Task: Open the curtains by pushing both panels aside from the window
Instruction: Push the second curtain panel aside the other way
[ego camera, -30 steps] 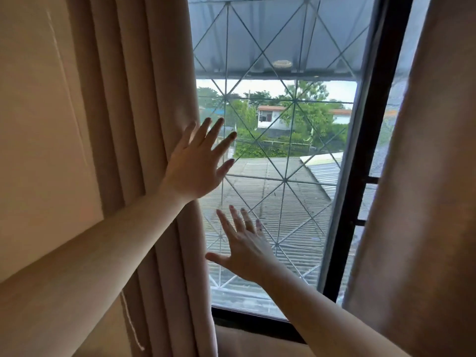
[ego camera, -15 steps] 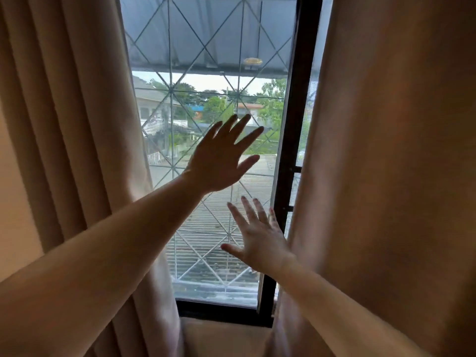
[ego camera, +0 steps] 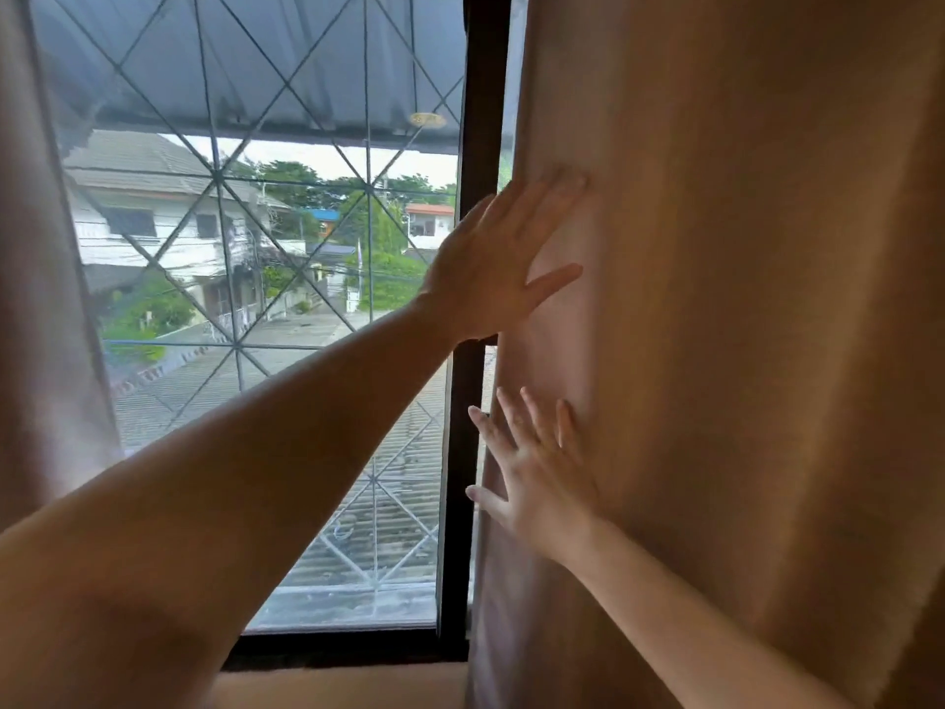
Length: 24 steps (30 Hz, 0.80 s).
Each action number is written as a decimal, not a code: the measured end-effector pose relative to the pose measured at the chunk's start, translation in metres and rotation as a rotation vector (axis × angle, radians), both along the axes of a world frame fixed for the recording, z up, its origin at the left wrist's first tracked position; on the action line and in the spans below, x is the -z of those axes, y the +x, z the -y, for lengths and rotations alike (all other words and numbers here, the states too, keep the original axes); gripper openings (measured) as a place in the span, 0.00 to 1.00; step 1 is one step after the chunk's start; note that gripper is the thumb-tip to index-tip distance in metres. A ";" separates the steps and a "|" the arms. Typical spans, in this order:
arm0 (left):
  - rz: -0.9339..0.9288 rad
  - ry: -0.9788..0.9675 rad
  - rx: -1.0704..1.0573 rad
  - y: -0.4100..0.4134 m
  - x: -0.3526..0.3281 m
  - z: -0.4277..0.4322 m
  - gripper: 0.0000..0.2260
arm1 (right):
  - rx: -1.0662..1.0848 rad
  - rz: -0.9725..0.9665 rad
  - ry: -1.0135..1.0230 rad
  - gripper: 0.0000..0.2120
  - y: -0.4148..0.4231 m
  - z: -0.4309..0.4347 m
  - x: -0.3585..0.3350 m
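The right curtain panel [ego camera: 741, 350], beige fabric, covers the right half of the view and hides the right part of the window [ego camera: 286, 299]. My left hand [ego camera: 496, 263] lies flat with spread fingers against the panel's inner edge, high up. Below it my right hand [ego camera: 537, 478] also presses flat on the same edge, fingers apart. The left curtain panel [ego camera: 46, 324] hangs bunched at the far left edge. Neither hand grips the fabric.
A dark vertical window frame post [ego camera: 470, 401] stands just left of both hands. Behind the glass runs a diamond-pattern metal grille [ego camera: 225, 197], with roofs and houses outside. The sill [ego camera: 337, 685] lies at the bottom.
My view has swung right. Both hands have moved from in front of the glass to the right curtain panel and now rest flat against its inner edge.
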State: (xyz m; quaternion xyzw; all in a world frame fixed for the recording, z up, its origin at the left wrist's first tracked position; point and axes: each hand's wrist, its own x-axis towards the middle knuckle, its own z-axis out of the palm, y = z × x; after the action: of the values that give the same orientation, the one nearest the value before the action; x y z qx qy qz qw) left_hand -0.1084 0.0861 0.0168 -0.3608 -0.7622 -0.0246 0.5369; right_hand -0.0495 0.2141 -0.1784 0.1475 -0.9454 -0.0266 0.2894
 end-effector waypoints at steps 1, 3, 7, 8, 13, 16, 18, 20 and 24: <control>-0.013 0.005 0.015 -0.004 -0.003 -0.009 0.36 | 0.020 -0.013 0.004 0.44 -0.002 -0.006 0.000; -0.057 -0.003 0.016 -0.012 -0.006 -0.025 0.36 | 0.067 -0.031 0.015 0.43 -0.005 -0.016 0.000; -0.097 -0.039 0.061 -0.034 -0.010 -0.054 0.37 | 0.145 -0.058 0.018 0.43 -0.015 -0.037 0.001; -0.086 -0.041 0.081 -0.040 -0.011 -0.061 0.37 | 0.158 -0.063 0.025 0.43 -0.017 -0.042 0.000; -0.044 -0.015 0.169 -0.061 -0.012 -0.094 0.37 | 0.229 -0.073 0.041 0.43 -0.022 -0.067 -0.002; -0.050 -0.009 0.186 -0.068 -0.012 -0.114 0.37 | 0.266 -0.078 0.047 0.43 -0.026 -0.084 -0.001; -0.074 -0.006 0.192 -0.070 -0.011 -0.128 0.37 | 0.287 -0.065 0.051 0.43 -0.028 -0.098 0.001; -0.108 0.001 0.197 -0.068 -0.009 -0.141 0.36 | 0.291 -0.063 0.044 0.43 -0.029 -0.111 0.003; -0.125 -0.003 0.207 -0.059 -0.009 -0.169 0.37 | 0.295 -0.058 0.028 0.42 -0.027 -0.140 0.004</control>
State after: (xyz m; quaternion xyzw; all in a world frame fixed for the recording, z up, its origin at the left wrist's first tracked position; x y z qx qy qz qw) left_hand -0.1679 0.2547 0.0259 -0.4393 -0.6859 -0.0563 0.5774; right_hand -0.0767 0.3545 -0.1821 0.0100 -0.9476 -0.0866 0.3072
